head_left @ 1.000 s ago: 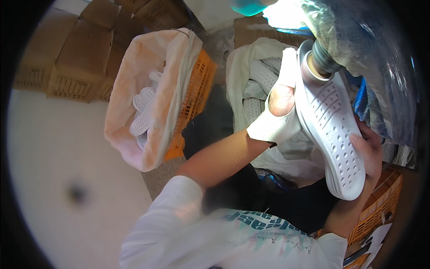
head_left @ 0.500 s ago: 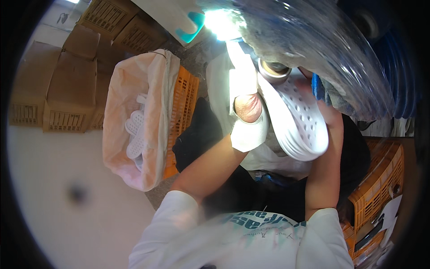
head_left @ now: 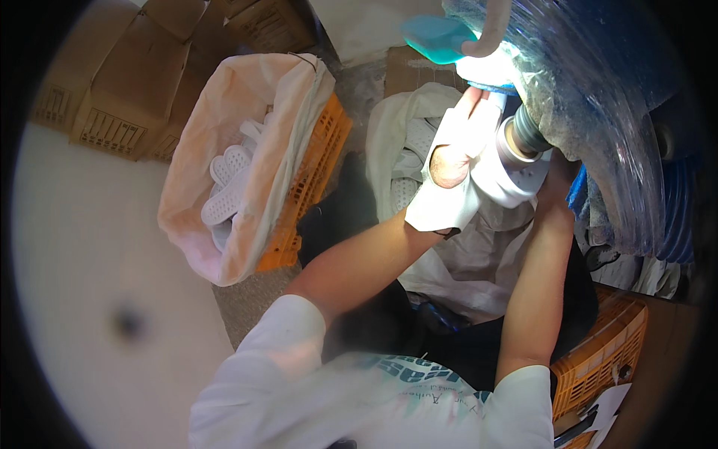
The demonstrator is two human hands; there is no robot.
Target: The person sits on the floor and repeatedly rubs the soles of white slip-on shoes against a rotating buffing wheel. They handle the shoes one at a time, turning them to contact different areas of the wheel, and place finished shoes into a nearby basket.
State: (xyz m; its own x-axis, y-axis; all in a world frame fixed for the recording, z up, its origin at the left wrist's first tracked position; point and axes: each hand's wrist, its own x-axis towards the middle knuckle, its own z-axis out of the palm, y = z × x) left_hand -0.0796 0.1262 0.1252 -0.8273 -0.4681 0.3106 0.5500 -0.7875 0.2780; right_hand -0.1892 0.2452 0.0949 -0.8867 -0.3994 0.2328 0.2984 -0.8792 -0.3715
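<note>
A white perforated clog [head_left: 511, 185] is held up against a grey ribbed cylinder [head_left: 529, 133] of a machine, under a strong lamp glare. On its left side lies my left hand [head_left: 451, 165], in a white glove with an opening over the back of the hand, its straight fingers along the clog and partly washed out by the light. From the other side my right hand [head_left: 555, 184] grips the clog; its fingers are hidden behind the clog and the machine. Beneath them a white sack [head_left: 385, 153] holds several white perforated shoe pieces [head_left: 407, 168].
To the left an orange crate [head_left: 318, 168] with a pale pink liner [head_left: 191, 179] holds white shoe pieces [head_left: 228, 183]. Cardboard boxes [head_left: 127, 90] stand behind it. Clear plastic wrap [head_left: 591, 97] hangs over the machine at upper right. Another orange crate [head_left: 602, 355] sits at my right.
Both hands and the clog have moved away from me, toward the machine's cylinder. The clog is turned and now mostly hidden behind it. The view has shifted, showing more of the sack.
</note>
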